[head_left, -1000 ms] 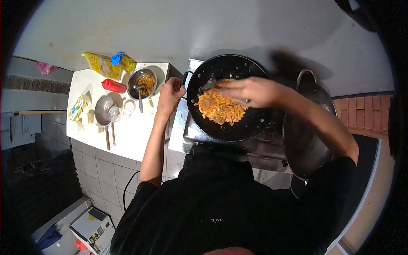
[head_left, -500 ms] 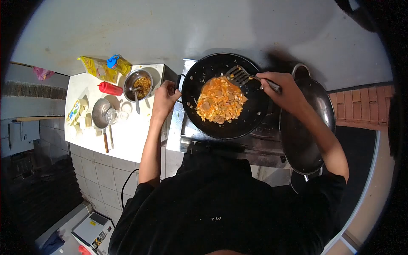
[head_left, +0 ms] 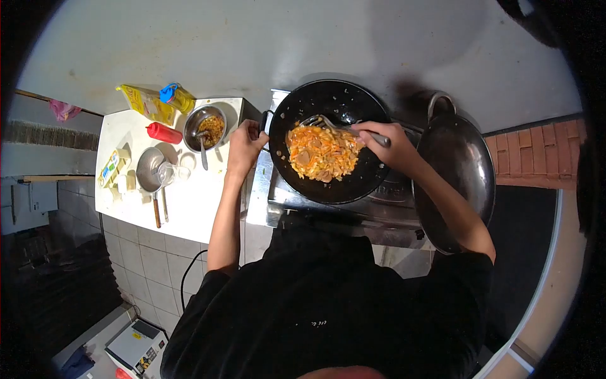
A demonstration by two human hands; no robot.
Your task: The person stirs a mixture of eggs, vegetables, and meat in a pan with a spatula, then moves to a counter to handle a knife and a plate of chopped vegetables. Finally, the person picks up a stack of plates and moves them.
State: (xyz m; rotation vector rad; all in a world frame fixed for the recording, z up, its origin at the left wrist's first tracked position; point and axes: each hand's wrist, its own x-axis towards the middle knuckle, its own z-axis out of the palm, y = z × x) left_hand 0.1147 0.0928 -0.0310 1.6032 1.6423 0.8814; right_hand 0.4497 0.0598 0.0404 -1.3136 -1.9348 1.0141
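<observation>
A black wok (head_left: 297, 101) sits on the stove, holding an orange-yellow mix of chopped food (head_left: 323, 158) with round slices in it. My left hand (head_left: 245, 148) is closed around the wok's side handle (head_left: 264, 120). In my right hand (head_left: 390, 144) is the handle of a slotted spatula (head_left: 338, 127). Its head rests at the upper left edge of the food, partly hidden by it.
A second, larger metal wok (head_left: 461, 158) stands to the right. The white table (head_left: 189, 218) at left bears a steel bowl (head_left: 205, 110) with food and a spoon, a saucepan (head_left: 150, 167), a red bottle (head_left: 164, 132), a yellow pack (head_left: 145, 104) and a blue-capped bottle (head_left: 180, 98).
My right hand has moved left with the spatula, whose head went from the upper right of the food to its upper left. My left hand stays on the wok handle.
</observation>
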